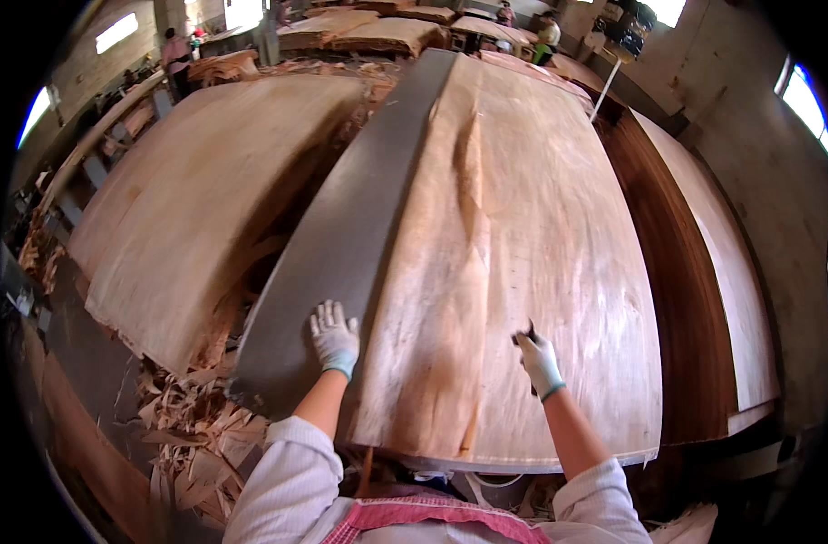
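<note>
At the table (pixel 341 227), resting a spread left hand (pixel 335 337), apparently holding nothing, on the bare grey top, and gripping a small dark tool (pixel 528 334), of uncertain kind, in a closed right hand (pixel 541 361) over the sheet (pixel 559 227) covering the table's right part. Could crease or split along the raised fold (pixel 472 172), running lengthwise down the table, if pressed flat or tugged unevenly. Might also be scratched, if caught by a slip of the tool. Under the table's near edge, showing just a pale curved rim (pixel 497 484), possibly a bucket's; impossible to see inside. Left of the table, piled loose: scraps (pixel 205 435).
</note>
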Demonstrator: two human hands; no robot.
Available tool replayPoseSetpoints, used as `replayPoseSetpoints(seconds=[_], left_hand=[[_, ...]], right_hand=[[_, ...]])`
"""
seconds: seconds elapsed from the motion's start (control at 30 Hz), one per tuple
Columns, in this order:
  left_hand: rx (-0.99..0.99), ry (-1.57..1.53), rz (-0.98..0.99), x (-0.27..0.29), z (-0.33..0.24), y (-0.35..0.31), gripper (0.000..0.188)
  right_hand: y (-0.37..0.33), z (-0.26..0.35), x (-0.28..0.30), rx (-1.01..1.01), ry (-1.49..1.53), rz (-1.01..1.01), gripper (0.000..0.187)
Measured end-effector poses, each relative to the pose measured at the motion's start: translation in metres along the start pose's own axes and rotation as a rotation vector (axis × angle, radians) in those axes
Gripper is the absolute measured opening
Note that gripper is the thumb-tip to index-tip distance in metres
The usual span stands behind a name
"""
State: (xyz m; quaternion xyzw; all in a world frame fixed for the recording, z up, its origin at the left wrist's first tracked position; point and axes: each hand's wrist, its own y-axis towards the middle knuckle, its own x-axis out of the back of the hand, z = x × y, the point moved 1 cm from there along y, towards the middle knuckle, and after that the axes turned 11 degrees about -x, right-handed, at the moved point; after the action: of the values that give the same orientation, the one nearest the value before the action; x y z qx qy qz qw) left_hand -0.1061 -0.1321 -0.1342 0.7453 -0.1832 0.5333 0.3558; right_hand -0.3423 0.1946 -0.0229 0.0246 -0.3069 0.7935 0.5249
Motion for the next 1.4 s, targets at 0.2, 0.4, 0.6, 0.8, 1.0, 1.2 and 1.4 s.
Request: replayPoseSetpoints(seconds=[0.2, 0.4, 0.6, 0.8, 1.0, 1.2, 1.4], left_hand=[[-0.002, -0.024, 0.030, 0.009, -0.012, 0.006, 0.048], [0.021, 0.005, 0.088, 0.006, -0.013, 0.012, 0.047], [0.017, -0.021, 0.084, 0.006, -0.015, 0.015, 0.048], [0.029, -0.035, 0.070, 0.009, -0.017, 0.018, 0.046], [0.014, -0.029, 0.068, 0.006, -0.014, 0.017, 0.047], [0.009, -0.015, 0.070, 0.008, -0.017, 0.016, 0.047], [0.025, -0.019, 0.078, 0.009, -0.017, 0.016, 0.047]], right_hand=[[0.181, 0.091, -0.033, 0.205, 0.070, -0.041, 0.025], [0.322, 0.171, -0.094, 0.354, -0.245, -0.317, 0.031], [0.385, 0.196, -0.132, 0.114, -0.423, -0.317, 0.032], [0.398, 0.199, -0.133, 0.141, -0.397, -0.393, 0.028], [0.387, 0.200, -0.116, 0.218, -0.589, -0.423, 0.027], [0.381, 0.209, -0.098, 0.263, -0.629, -0.537, 0.033], [0.399, 0.186, -0.104, 0.165, -0.403, -0.321, 0.041]])
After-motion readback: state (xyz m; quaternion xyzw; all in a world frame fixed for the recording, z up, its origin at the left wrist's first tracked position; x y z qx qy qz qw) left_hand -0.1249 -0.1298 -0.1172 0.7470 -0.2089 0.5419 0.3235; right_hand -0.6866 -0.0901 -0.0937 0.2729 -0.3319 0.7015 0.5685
